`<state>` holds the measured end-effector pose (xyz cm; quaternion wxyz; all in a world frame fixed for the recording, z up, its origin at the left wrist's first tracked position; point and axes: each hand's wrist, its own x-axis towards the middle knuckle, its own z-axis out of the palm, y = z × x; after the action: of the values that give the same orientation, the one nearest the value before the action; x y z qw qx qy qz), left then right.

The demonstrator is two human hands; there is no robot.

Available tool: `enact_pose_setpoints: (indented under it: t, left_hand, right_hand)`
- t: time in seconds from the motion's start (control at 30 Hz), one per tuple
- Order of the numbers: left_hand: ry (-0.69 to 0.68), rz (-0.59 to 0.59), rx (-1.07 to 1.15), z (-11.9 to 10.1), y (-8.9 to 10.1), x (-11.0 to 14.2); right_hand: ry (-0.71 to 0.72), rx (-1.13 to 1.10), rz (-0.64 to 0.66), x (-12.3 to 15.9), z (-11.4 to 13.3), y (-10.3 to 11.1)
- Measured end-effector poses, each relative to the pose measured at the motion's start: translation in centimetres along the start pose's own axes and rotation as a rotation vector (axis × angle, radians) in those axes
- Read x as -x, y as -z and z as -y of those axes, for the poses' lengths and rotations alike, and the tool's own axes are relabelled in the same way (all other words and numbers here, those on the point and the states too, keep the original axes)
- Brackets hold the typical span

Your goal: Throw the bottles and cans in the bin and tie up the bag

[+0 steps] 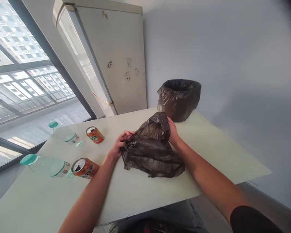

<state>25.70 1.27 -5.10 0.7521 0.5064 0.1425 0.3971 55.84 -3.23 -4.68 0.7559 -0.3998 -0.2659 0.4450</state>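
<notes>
A thin black plastic garbage bag (152, 152) lies crumpled over the front middle of the table, with its upper part raised. My left hand (118, 142) pinches the bag's gathered left side. At the bag's upper right edge, my right hand (172, 130) is closed on the plastic, its fingertips partly hidden behind it. Just beyond my right hand stands a bin (179, 100) lined with a similar black bag that is folded over its rim. To the left of my left hand are two orange soda cans, the nearer can (88, 168) and the farther can (94, 134).
Two clear plastic bottles with green caps lie on their sides at the left: the near bottle (47, 165) and the far bottle (64, 133). The pale table (223, 158) ends at a wall on the right. Behind it stands a white refrigerator (116, 48), with a window (21, 64) at left.
</notes>
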Motion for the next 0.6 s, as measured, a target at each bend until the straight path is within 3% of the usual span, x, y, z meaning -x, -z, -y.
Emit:
enact_pose_setpoints:
  t: [0.07, 0.13, 0.27, 0.33, 0.37, 0.4, 0.43, 0.53, 0.6]
  left_hand:
    - [-0.038, -0.091, 0.056, -0.2, -0.2, -0.2]
    - [-0.107, -0.270, 0.119, -0.3, 0.0, -0.5]
    - [-0.231, -0.574, 0.258, -0.3, 2.1, -1.1]
    - [-0.254, -0.593, 0.339, -0.2, 3.2, -1.2]
    - [-0.254, -0.579, 0.374, -0.1, 3.5, -1.1]
    - [-0.241, -0.556, 0.399, -0.1, 3.6, -1.1]
    - [-0.221, -0.528, 0.413, -0.1, 3.5, -1.0]
    - [-0.154, -0.414, 0.392, -0.2, 2.3, -0.9]
    - [-0.108, -0.313, 0.351, -0.4, 1.4, -0.7]
  right_hand:
    - [0.032, 0.068, 0.050, 0.0, 0.3, 0.3]
    - [0.024, 0.181, 0.248, 0.7, 0.5, 0.0]
    - [-0.208, 0.348, 0.907, 2.7, 0.7, -1.5]
    - [-0.293, 0.392, 1.269, 3.4, 1.1, -2.0]
    - [-0.294, 0.391, 1.376, 3.6, 1.3, -2.1]
    - [-0.271, 0.360, 1.394, 3.8, 1.5, -2.3]
    - [-0.242, 0.302, 1.321, 3.9, 1.7, -2.4]
    - [-0.212, 0.123, 0.852, 4.1, 1.8, -2.5]
    - [-0.216, 0.083, 0.613, 3.7, 1.6, -2.3]
